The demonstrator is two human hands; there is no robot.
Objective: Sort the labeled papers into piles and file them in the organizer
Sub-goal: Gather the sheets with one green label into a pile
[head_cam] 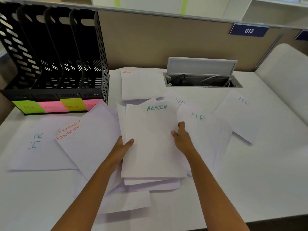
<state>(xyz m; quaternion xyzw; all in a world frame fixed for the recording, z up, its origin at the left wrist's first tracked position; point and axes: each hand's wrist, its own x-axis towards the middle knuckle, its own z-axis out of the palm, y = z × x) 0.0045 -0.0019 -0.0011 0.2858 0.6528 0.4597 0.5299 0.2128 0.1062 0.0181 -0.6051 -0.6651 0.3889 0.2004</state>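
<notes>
A stack of white sheets topped by one marked ADMIN [152,140] is in the middle of the desk. My left hand [124,146] grips its left edge, thumb on top. My right hand [180,137] grips its right edge. Two sheets marked FINANCE [90,139] lie to the left, partly over an HR sheet [38,147]. More HR sheets lie to the right [205,130], with one far right [250,114]. A SPORTS sheet [141,84] lies behind. The black organizer [55,67] stands at the back left, its slots tagged HR, sports, FINANCE and ADMIN on green and pink notes.
An open cable hatch [202,75] with wires sits in the desk at the back right. A beige partition [158,42] with a blue 013 sign [249,30] runs behind. More loose white sheets [126,200] lie under the held stack near the front edge.
</notes>
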